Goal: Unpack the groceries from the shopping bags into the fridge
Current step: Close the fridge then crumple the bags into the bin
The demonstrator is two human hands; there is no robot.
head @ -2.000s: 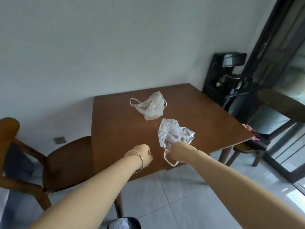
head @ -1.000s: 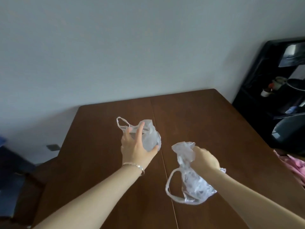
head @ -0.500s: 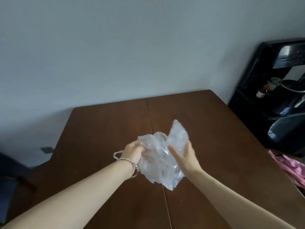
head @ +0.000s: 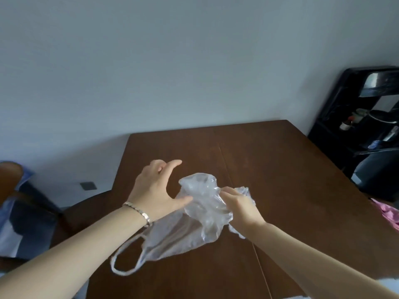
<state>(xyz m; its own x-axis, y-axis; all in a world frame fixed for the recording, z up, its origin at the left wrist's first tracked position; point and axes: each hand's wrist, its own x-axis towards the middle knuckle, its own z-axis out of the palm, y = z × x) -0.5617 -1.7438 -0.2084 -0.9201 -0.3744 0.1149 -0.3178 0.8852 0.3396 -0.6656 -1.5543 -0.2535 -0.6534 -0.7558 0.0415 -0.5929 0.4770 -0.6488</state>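
Two hands are working over the desk (head: pixel 280 169), and I am reading them from the left edge across. At the far left a wooden chair (head: pixel 10 178) is standing beside the desk, out of the action. Next, the left hand (head: pixel 155 190) is hovering in the lower middle of the frame with its fingers (head: pixel 170 165) spread and released, grasping nothing. Only the thumb is touching the film, which I am taking as a hand readying itself to gather or press the plastic. Below it a handle loop (head: pixel 127 262) is trailing toward the lower left. The clear bag bundle (head: pixel 200 212) is being held over the desk at centre frame, looking limp and empty; I cannot tell whether it is one bag or two. Just right of it, the right hand (head: pixel 241 209) is clenching the crumpled film in its fingers (head: pixel 228 193), carrying the weight so the other hand is free. No groceries and no fridge are showing, so I am judging the unpacking nearly over and the plastic being tidied away. At the right edge a black stand (head: pixel 356 137) is sitting beside the desk.
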